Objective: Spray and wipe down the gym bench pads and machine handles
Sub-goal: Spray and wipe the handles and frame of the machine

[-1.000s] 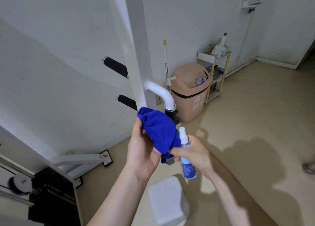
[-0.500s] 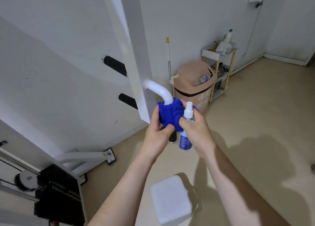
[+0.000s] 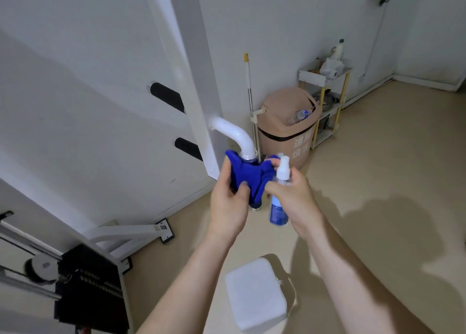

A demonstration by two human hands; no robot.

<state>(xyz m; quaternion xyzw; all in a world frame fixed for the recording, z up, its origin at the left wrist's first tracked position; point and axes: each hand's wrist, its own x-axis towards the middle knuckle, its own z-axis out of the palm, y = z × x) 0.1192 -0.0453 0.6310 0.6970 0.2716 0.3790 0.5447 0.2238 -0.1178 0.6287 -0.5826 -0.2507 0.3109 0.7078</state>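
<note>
A blue cloth (image 3: pixel 248 179) is wrapped around the grip of the curved white machine handle (image 3: pixel 234 134) that sticks out of the white upright post (image 3: pixel 194 81). My left hand (image 3: pixel 229 205) is closed on the cloth from the left. My right hand (image 3: pixel 293 198) holds a small spray bottle (image 3: pixel 278 207) with a white nozzle and blue label, and its fingertips also pinch the cloth's right side. Two black grips (image 3: pixel 166 98) jut out behind the post. The handle's grip is mostly hidden under the cloth.
A white square pad (image 3: pixel 256 293) sits low in front of me. A black weight stack (image 3: pixel 90 285) and the white frame foot (image 3: pixel 131 232) stand at lower left. A tan bin (image 3: pixel 287 129), a mop pole (image 3: pixel 249 86) and a small shelf rack (image 3: pixel 325 91) line the wall.
Both hands rose with the cloth from below the handle and wrapped it around the grip. Over the last half second they stayed there.
</note>
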